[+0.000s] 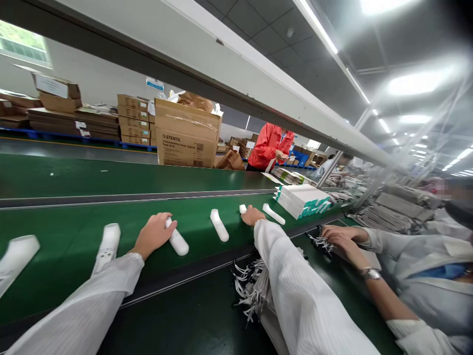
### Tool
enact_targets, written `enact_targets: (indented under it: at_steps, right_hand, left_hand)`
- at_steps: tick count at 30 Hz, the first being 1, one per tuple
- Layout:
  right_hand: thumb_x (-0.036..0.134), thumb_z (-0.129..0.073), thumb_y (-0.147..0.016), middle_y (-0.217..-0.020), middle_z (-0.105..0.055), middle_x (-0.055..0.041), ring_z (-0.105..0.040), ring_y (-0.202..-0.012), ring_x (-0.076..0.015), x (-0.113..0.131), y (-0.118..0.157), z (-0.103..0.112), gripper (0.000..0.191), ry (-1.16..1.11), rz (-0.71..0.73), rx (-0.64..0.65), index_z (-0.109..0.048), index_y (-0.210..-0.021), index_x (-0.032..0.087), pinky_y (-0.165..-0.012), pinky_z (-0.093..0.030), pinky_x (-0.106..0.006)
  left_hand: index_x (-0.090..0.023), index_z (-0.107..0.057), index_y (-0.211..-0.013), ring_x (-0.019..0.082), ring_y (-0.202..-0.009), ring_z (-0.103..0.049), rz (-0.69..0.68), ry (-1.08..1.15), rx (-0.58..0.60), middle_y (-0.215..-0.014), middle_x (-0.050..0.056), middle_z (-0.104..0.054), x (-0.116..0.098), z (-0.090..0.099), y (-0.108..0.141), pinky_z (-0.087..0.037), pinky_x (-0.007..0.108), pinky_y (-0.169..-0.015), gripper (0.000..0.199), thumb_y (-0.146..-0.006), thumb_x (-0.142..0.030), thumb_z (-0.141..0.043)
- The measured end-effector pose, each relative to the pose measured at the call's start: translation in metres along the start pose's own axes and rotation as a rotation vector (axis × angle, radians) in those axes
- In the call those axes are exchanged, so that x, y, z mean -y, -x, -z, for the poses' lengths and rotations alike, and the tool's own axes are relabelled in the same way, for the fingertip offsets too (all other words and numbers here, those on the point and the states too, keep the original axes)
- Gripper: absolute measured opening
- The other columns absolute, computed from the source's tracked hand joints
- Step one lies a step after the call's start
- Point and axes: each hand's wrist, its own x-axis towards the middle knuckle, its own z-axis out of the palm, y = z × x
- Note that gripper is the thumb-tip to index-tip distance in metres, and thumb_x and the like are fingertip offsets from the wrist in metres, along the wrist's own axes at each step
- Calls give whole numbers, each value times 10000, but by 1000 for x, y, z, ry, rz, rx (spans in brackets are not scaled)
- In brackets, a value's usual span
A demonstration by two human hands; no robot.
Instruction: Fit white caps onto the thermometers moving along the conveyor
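At centre-left of the frame, the left hand (pixel 155 235) pinches the upper end of a white, elongated plastic device (pixel 179 242), apparently to steady it on the smooth green belt (pixel 197 217); at the centre, the right hand (pixel 253 216) covers part of a short-looking white plastic piece (pixel 243 209), its fingertips too hidden to tell whether they grip; a white, bent-necked plastic device (pixel 220 228) lies between both hands, the gap probably leaving finger room.

Smooth plastic devices (pixel 220 227), faintly glossy belt (pixel 66 222), matt cardboard box (pixel 181 134) with shiny tape (pixel 188 116), ribbed cloth sleeves (pixel 295 276)
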Motion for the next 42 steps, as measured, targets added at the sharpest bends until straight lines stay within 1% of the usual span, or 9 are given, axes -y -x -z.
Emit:
enact_targets:
  at_steps: [13,19,23,25,27,31,37,39,42]
  right_hand:
    - [426,-545,-994,-1259,-607,-113,-597,-1126,-253,-13,14,5,363,118,-36,-84,-602,-1228,155,-972,-482,-472]
    - [283,-500,-999,-1271,-578,-270,-544,-1233,-289,-10,48,46,427,147,63,22,-568,-1284,-28,-979,-393,-350]
    - [301,-456,-1010,-1272,-616,-149,-566,-1184,-235,10,120,70,369,104,235,1,-597,-1302,125,-967,-378,-289]
    - [319,-442,-1011,-1086,-693,-40,-646,-969,-172,25,186,63,295,-48,569,105,-663,-1185,230,-872,-435,-251]
    - [304,-513,-961,-984,-689,-21,-648,-859,-175,35,256,38,227,-186,884,314,-694,-1082,240,-809,-463,-264]
    - [200,-662,-779,-1077,-625,-2,-585,-678,-123,32,337,-31,311,-342,926,472,-673,-1079,280,-683,-462,-246]
    - [97,-526,-763,-730,-607,35,-537,-541,-103,45,284,-59,220,-745,746,462,-635,-910,221,-497,-396,-194]
    - [171,-466,-862,-686,-610,23,-549,-511,-125,69,248,-58,247,-870,620,255,-642,-1030,212,-453,-412,-208]
    - [231,-412,-928,-1023,-678,-77,-650,-728,-170,112,200,-64,370,-886,613,-156,-660,-1201,200,-624,-553,-274]
  left_hand:
    - [-145,-556,-1236,288,-1192,-485,-52,37,-29,-1251,121,-587,-34,-22,-1,-382,394,-1044,451,-897,-421,-445]
    - [-172,-472,-1365,284,-1273,-412,-285,-101,-14,-1379,89,-507,-29,27,10,-368,429,-1063,497,-930,-413,-479]
    - [-146,-534,-1279,286,-1262,-407,-216,-217,-100,-1323,80,-536,3,61,16,-374,456,-1059,413,-964,-409,-482]
    - [-147,-564,-1230,284,-1215,-441,-154,-201,-80,-1262,86,-567,20,61,18,-408,450,-1026,412,-972,-455,-474]
    - [-156,-588,-1183,258,-1123,-496,-112,-142,-38,-1180,85,-602,33,53,21,-438,426,-985,409,-981,-479,-439]
    - [-203,-620,-1087,237,-1019,-556,-77,-50,-17,-1072,63,-636,38,33,23,-465,358,-896,344,-956,-459,-431]
    - [-212,-610,-1027,249,-984,-575,-107,-37,-57,-1015,63,-641,28,21,22,-466,355,-830,335,-934,-472,-421]
    - [-209,-605,-1021,249,-983,-574,-105,-36,-66,-1009,64,-639,25,17,22,-463,357,-838,327,-934,-467,-424]
    - [-200,-601,-1013,247,-997,-570,-96,-41,-90,-1012,70,-635,20,12,21,-456,354,-869,307,-930,-447,-439]
